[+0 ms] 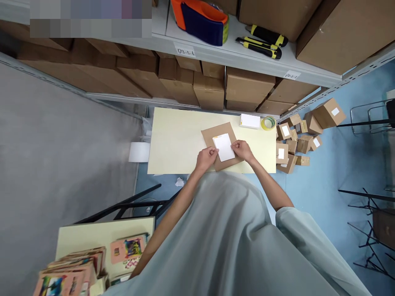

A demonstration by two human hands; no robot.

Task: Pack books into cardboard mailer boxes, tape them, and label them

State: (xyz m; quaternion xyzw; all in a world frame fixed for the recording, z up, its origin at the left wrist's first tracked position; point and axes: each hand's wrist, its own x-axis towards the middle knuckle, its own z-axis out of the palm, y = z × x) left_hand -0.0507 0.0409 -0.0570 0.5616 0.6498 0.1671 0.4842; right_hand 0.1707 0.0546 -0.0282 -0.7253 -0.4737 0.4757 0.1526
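A white label [224, 147] lies over a flat brown cardboard piece [209, 135] on the pale yellow table [179, 139]. At the label's left edge, my left hand [206, 158] has its fingers pinched together. My right hand [242, 150] pinches the label's right edge with thumb and forefinger. Both hands rest above the cardboard, and its lower left part is partly behind my left hand. A stack of white labels or a white box [250, 121] sits at the table's back right, beside a roll of yellow-green tape [268, 123].
Shelves of brown boxes [209, 88] rise behind the table, with a tape dispenser [202, 22] and cutters [262, 41] on the upper shelf. Small parcels [304, 144] lie on the floor at right. A side table [108, 228] at lower left bears colourful packets [70, 275].
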